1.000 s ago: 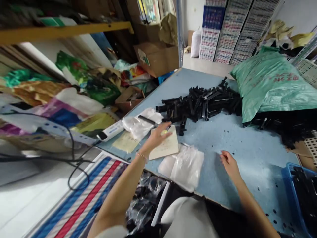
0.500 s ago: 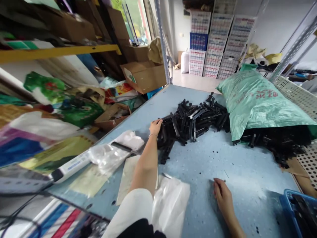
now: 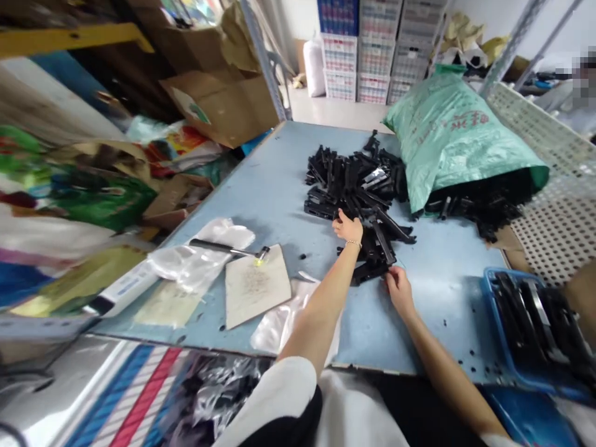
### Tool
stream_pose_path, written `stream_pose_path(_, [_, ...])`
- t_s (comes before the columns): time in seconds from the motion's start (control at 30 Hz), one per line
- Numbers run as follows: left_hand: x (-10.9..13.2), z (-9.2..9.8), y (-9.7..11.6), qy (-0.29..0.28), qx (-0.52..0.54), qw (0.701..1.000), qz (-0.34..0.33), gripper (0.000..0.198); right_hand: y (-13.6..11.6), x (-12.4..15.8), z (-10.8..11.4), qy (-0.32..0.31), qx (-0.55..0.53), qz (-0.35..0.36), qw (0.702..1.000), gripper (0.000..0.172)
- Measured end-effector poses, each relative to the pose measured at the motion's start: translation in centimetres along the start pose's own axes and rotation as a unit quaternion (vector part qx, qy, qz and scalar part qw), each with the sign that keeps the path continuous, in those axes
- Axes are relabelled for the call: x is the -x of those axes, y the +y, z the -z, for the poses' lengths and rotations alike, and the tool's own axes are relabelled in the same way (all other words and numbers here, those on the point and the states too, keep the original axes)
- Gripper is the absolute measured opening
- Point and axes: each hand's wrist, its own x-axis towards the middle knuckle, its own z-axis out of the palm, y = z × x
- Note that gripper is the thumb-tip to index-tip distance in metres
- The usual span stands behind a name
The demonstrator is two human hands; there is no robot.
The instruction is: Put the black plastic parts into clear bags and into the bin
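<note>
Since the earlier view, the left hand (image 3: 347, 228) had moved along the pile from its left end to its near side, and the right hand (image 3: 399, 292) had crossed the bare tabletop to the pile's near edge; the left hand lay open on the pieces, fingers loosely spread; the right fingers (image 3: 395, 277) curled narrowly against one piece, though I cannot tell whether they gripped it; the black plastic parts (image 3: 358, 186) were long, narrow bars, jumbled in one pile too dense to count, mid-table on the blue-topped table (image 3: 279, 167); beyond them lay one green sack (image 3: 459, 139), with more parts at its mouth; to the right sat one blue crate (image 3: 488, 310); to the left lay one paper sheet (image 3: 256, 285) and one black-handled tool (image 3: 218, 248).
</note>
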Motion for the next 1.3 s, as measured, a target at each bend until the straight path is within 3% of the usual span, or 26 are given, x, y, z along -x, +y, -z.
stream_pose_path(0.07, [2.2, 0.3, 0.3, -0.063, -0.002, 0.998, -0.02, 0.078, -0.4, 0.0, 0.6, 0.013, -0.037, -0.017, 0.999, 0.03])
stream_pose_path(0.13, [4.5, 1.8, -0.4, -0.116, 0.001, 0.992, -0.059, 0.078, -0.5, 0.3, 1.7, 0.029, -0.072, -0.036, 0.996, 0.035])
stream_pose_path(0.2, [7.2, 4.2, -2.1, -0.158, -0.015, 0.974, -0.161, 0.069, -0.4, 0.8, 3.0, 0.051, -0.103, -0.053, 0.992, 0.04])
stream_pose_path(0.3, [11.4, 7.5, -5.4, -0.213, -0.139, 0.896, -0.366, 0.058, -0.2, 1.8, 4.5, 0.076, -0.128, -0.07, 0.986, 0.044])
stream_pose_path(0.37, [13.2, 8.6, -6.9, -0.24, -0.238, 0.847, -0.411, 0.056, -0.1, 2.3, 4.8, 0.075, -0.132, -0.075, 0.986, 0.044])
stream_pose_path(0.5, [13.9, 9.3, -6.8, -0.299, -0.267, 0.851, -0.341, 0.031, -0.8, 3.3, 4.5, 0.046, -0.141, -0.077, 0.986, 0.046])
stream_pose_path(0.63, [16.1, 11.3, -6.9, -0.378, -0.13, 0.85, -0.342, 0.038, -3.0, 5.7, 4.0, -0.025, -0.191, -0.034, 0.981, 0.051])
stream_pose_path(0.73, [19.4, 13.1, -8.7, -0.503, 0.052, 0.809, -0.3, 0.058, -4.8, 7.7, 3.7, -0.048, -0.197, 0.031, 0.979, 0.044])
stream_pose_path(0.8, [21.1, 13.6, -9.9, -0.568, 0.181, 0.775, -0.209, 0.063, -5.9, 8.7, 3.8, -0.054, -0.177, 0.05, 0.981, 0.042])
stream_pose_path(0.9, [21.9, 13.8, -10.9, -0.607, 0.307, 0.729, -0.075, 0.062, -7.2, 9.4, 4.5, -0.08, -0.132, 0.067, 0.986, 0.043])
stream_pose_path(0.97, [21.7, 13.9, -11.2, -0.618, 0.326, 0.715, -0.035, 0.062, -7.7, 9.3, 5.0, -0.099, -0.093, 0.079, 0.988, 0.039])
stream_pose_path(1.03, [21.5, 14.0, -11.4, -0.616, 0.314, 0.721, -0.037, 0.063, -7.9, 8.9, 5.2, -0.111, -0.052, 0.081, 0.989, 0.036])
stream_pose_path(1.17, [21.4, 14.1, -11.6, -0.559, 0.309, 0.767, -0.056, 0.065, -7.6, 8.2, 5.4, -0.115, 0.011, 0.094, 0.989, 0.03])
stream_pose_path(1.3, [21.3, 14.3, -11.7, -0.487, 0.307, 0.817, -0.034, 0.061, -7.9, 8.2, 6.1, -0.092, 0.134, 0.213, 0.963, 0.034])
